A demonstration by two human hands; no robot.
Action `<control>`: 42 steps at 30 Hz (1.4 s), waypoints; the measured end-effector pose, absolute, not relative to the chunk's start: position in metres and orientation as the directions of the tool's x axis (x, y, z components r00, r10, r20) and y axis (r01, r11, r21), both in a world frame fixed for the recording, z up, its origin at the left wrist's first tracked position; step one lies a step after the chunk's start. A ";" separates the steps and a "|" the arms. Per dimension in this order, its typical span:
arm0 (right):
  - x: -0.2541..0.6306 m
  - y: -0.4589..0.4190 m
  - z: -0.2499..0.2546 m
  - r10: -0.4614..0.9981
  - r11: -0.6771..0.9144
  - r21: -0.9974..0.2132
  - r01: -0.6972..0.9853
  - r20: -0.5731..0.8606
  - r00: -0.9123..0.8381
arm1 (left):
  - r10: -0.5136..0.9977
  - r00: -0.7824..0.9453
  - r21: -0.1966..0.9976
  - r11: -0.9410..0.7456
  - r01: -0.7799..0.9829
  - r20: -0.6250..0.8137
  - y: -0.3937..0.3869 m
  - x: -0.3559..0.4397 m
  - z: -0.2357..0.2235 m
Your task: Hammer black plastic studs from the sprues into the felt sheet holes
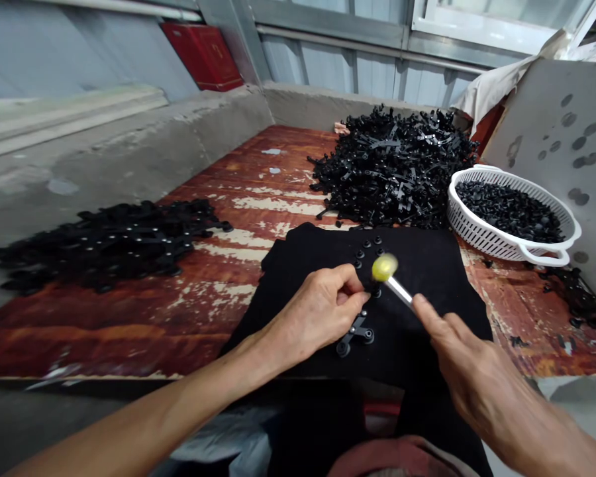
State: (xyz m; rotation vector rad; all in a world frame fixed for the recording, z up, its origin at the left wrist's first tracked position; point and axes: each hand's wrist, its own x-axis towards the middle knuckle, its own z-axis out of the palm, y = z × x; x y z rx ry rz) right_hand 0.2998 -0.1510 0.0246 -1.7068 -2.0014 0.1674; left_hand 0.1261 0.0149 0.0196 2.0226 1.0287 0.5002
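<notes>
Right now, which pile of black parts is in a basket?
The right pile, inside the white basket; the left pile and tall back pile lie on the table.

parts (pixel 360 330) on cloth (pixel 432 265), pile (pixel 392 169) behind

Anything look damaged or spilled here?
The tabletop looks damaged: its reddish surface is worn to pale patches. Black pieces also lie loose outside the white basket; whether they spilled, I can't tell.

Right hand (pixel 464 358) holds a yellow-headed mallet (pixel 398 289); left hand (pixel 328 303) perhaps touches a black linkage (pixel 361 332).
</notes>
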 end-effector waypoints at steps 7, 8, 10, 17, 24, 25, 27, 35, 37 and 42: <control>0.298 -0.153 0.026 0.906 0.243 -0.501 0.831 0.422 -0.010 | 0.810 0.586 0.792 -0.371 0.485 0.021 0.013 0.128 0.021; 0.296 -0.153 0.026 0.906 0.244 -0.487 0.839 0.424 -0.017 | 0.810 0.585 0.785 -0.387 0.483 0.039 0.013 0.128 0.021; 0.296 -0.152 0.024 0.936 0.217 -0.453 0.865 0.349 -0.052 | 0.807 0.587 0.769 -0.417 0.484 0.068 0.013 0.128 0.020; 0.301 -0.151 0.025 0.929 0.225 -0.580 0.783 0.369 0.007 | 0.805 0.587 0.773 -0.429 0.468 0.091 0.015 0.126 0.020; 0.299 -0.153 0.014 0.911 0.179 -0.619 0.765 0.399 0.109 | 0.789 0.600 0.778 -0.459 0.430 0.133 0.016 0.123 0.023; 0.299 -0.153 0.013 0.911 0.181 -0.624 0.760 0.397 0.109 | 0.784 0.606 0.777 -0.462 0.427 0.133 0.016 0.123 0.023; 0.299 -0.153 0.012 0.913 0.190 -0.629 0.754 0.396 0.101 | 0.776 0.616 0.778 -0.467 0.420 0.133 0.015 0.122 0.022; 0.299 -0.152 0.014 0.903 0.204 -0.600 0.774 0.420 0.088 | 0.768 0.630 0.779 -0.464 0.422 0.117 0.016 0.123 0.020; 0.299 -0.152 0.015 0.905 0.206 -0.596 0.776 0.418 0.081 | 0.772 0.626 0.780 -0.458 0.427 0.110 0.016 0.123 0.021; 0.298 -0.153 0.015 0.911 0.200 -0.595 0.779 0.406 0.077 | 0.775 0.624 0.788 -0.445 0.425 0.101 0.017 0.124 0.021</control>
